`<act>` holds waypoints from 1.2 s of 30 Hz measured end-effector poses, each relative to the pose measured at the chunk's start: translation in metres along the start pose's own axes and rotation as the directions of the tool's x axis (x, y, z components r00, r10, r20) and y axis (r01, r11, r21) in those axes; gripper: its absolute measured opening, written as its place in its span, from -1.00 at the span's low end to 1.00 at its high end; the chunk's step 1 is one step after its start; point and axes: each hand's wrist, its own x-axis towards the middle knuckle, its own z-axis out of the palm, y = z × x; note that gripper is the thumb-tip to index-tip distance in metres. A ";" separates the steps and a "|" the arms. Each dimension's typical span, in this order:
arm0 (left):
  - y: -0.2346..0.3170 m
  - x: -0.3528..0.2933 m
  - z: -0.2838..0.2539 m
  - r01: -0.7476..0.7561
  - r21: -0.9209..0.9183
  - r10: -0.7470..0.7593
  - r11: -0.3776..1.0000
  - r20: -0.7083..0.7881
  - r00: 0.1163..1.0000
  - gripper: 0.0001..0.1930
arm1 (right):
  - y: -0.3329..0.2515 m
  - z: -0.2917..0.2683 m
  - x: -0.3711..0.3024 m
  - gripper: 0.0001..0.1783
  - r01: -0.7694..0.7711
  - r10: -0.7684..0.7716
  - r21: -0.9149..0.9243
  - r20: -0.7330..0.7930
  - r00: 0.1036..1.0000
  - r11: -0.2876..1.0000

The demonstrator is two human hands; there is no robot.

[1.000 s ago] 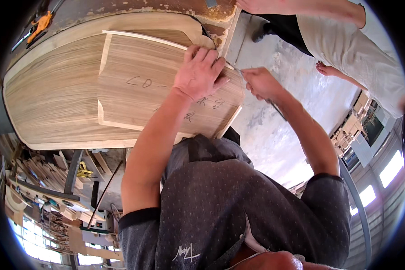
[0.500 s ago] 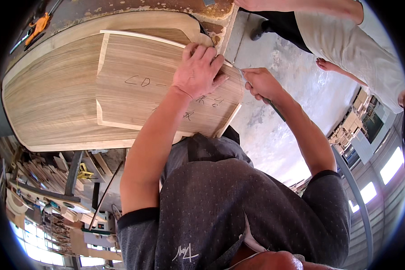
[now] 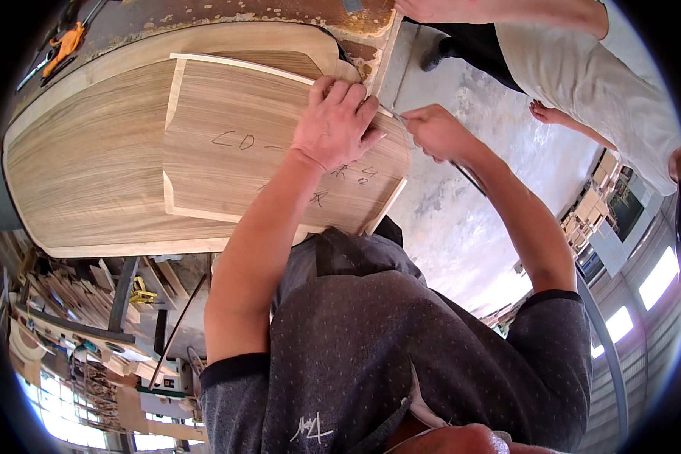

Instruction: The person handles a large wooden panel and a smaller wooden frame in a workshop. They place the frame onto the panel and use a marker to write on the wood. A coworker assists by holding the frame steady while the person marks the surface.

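A pale wooden panel [image 3: 227, 163] with light edge strips and handwritten pencil-like marks lies on a larger, curved wooden panel [image 3: 76, 170]. My left hand [image 3: 337, 121] holds the upper panel at its far edge. Its fingers bend over the light strip, and the thumb rests on the panel face. Just off the right end of that edge, my right hand [image 3: 439, 132] is closed round a slim hand tool [image 3: 469, 178] with a dark shaft. The tool's thin tip meets the panel's far right corner. Most of its middle is hidden in my fist, so its exact kind is unclear.
An orange hand tool [image 3: 66, 47] lies on the worn brown bench [image 3: 204, 9] at the far left. Another person [image 3: 575, 83] stands at the upper right, a forearm over the bench edge. Stacked wood offcuts [image 3: 68, 299] sit at lower left.
My right hand has shifted slightly left and up along the panel's edge, and the tool has turned a little with it. My left hand stays on the panel.
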 end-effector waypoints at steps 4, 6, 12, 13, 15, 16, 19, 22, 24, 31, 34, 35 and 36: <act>-0.002 0.000 0.002 -0.004 0.009 0.004 1.000 -0.011 1.000 -0.45 | -0.004 -0.010 -0.009 -0.55 -0.070 0.075 -0.075 0.068 0.995 0.995; -0.001 0.000 0.002 -0.005 0.010 0.005 1.000 -0.026 1.000 -0.45 | -0.003 -0.008 0.002 -0.61 -0.006 0.017 -0.145 0.078 0.997 0.989; 0.000 0.003 -0.001 0.008 0.012 -0.008 1.000 0.000 1.000 -0.47 | 0.002 -0.011 -0.001 -0.68 0.042 -0.033 -0.152 0.061 0.998 0.987; 0.001 0.002 -0.001 0.015 0.014 -0.015 1.000 -0.001 1.000 -0.47 | 0.000 -0.011 -0.006 -0.67 -0.028 0.033 -0.110 0.048 0.998 0.994; 0.002 0.000 0.000 0.017 -0.003 -0.017 1.000 0.010 1.000 -0.47 | 0.019 -0.009 0.019 -0.67 0.104 -0.087 -0.200 0.092 0.992 0.974; 0.001 0.001 -0.002 0.016 -0.001 -0.016 1.000 0.012 1.000 -0.47 | 0.024 -0.008 0.028 -0.67 0.180 -0.155 -0.242 0.115 0.981 0.953; -0.002 0.005 -0.003 0.007 0.037 -0.007 0.999 0.007 1.000 -0.48 | -0.002 -0.010 -0.012 -0.68 -0.003 0.008 -0.135 0.036 0.999 0.991; 0.000 0.002 0.001 0.011 0.030 -0.011 0.999 -0.006 1.000 -0.48 | 0.037 -0.006 0.024 -0.68 0.285 -0.268 -0.372 0.098 0.959 0.884; -0.001 0.005 -0.001 0.003 0.030 -0.003 1.000 -0.016 1.000 -0.49 | 0.017 0.002 0.007 -0.67 0.207 -0.205 -0.303 0.039 0.978 0.930; 0.007 0.002 -0.001 -0.005 0.055 0.005 0.998 0.008 1.000 -0.48 | 0.012 -0.003 0.011 -0.67 0.157 -0.148 -0.279 0.056 0.987 0.947; 0.005 0.004 -0.002 -0.019 0.078 0.019 0.997 0.002 1.000 -0.47 | 0.019 0.001 -0.005 -0.68 0.077 -0.077 0.021 -0.007 0.997 0.997; 0.005 0.005 -0.002 -0.019 0.085 0.019 0.996 0.001 1.000 -0.47 | 0.027 0.004 -0.008 -0.68 0.108 -0.108 0.021 -0.020 0.994 0.994; 0.006 0.007 -0.001 -0.021 0.092 0.021 0.996 -0.001 1.000 -0.47 | 0.038 0.006 -0.012 -0.68 0.139 -0.138 0.022 -0.035 0.990 0.990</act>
